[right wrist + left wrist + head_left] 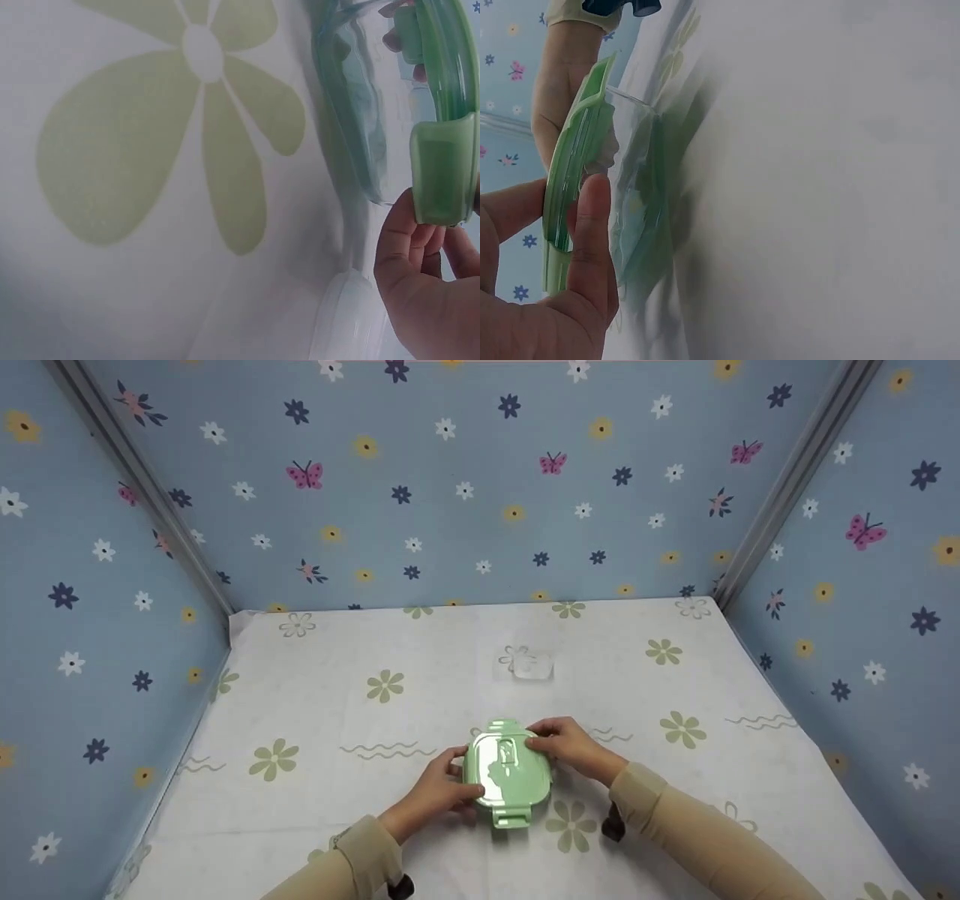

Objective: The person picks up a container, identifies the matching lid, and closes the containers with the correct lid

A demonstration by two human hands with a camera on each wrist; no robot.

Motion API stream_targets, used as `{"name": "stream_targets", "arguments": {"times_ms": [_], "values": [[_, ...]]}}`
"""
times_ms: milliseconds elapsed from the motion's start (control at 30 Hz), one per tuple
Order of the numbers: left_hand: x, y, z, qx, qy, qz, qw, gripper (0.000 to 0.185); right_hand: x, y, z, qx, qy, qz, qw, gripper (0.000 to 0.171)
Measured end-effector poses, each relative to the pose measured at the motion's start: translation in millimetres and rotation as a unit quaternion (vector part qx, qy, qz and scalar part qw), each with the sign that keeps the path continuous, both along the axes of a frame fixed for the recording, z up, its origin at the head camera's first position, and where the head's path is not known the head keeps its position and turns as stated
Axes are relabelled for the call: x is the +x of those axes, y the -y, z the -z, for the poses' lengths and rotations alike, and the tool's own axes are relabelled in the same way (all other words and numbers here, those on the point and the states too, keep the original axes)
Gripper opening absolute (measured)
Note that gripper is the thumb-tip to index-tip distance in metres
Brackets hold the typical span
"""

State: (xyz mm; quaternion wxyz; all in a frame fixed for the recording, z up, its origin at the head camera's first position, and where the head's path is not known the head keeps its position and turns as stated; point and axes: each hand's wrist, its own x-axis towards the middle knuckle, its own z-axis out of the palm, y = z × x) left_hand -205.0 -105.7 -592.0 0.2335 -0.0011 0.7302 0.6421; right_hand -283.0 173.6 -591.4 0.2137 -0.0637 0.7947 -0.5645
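A clear food container (507,799) with a pale green latch lid (504,769) stands on the cloth-covered table, near the front middle. My left hand (459,777) grips its left side; in the left wrist view the thumb (592,225) presses the lid's rim (574,172) above the clear body (641,202). My right hand (546,743) holds the lid's far right corner. In the right wrist view its fingers (420,270) curl under a green latch flap (442,169) beside the clear wall (360,112). All the flaps that show stick out from the rim.
A small clear plastic piece (526,664) lies on the table (337,712) behind the container. Blue flowered walls (480,487) close in the back and both sides. White cloth with green flowers (682,727) covers the table.
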Motion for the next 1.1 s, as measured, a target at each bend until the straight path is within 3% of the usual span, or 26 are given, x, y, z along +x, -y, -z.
{"name": "stream_targets", "arguments": {"times_ms": [600, 800, 1100], "values": [[3.5, -1, -2.6, 0.013, 0.002, -0.015, 0.9998, 0.092, 3.7, 4, -1.0, 0.006, -0.004, 0.012, 1.000, 0.032], [-2.5, 1, -5.7, -0.002, -0.003, -0.044, 0.9990, 0.087, 3.7, 7, -1.2, -0.009, 0.008, 0.025, 1.000, 0.031], [-8.6, 6, -5.9, 0.001, 0.000, -0.093, 0.9957, 0.065, 4.9, 12, -3.0, -0.020, 0.010, 0.055, 0.998, 0.023]]}}
